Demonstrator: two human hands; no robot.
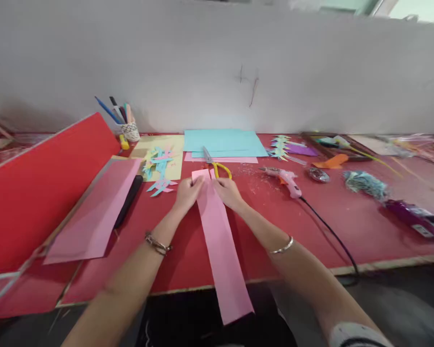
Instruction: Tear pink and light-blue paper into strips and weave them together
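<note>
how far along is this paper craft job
Done: cut paper shapes in blue and pink lie on a yellow sheet. In hand: the left hand and right hand pinch the far end of a long pink strip, which hangs over the table edge. Left: blue sheets lie uncut; scissors and glue gun lie unused.

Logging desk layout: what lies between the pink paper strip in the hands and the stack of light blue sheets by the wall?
In the head view, yellow-handled scissors lie between the pink strip and the blue sheets, resting partly on pink sheets.
</note>
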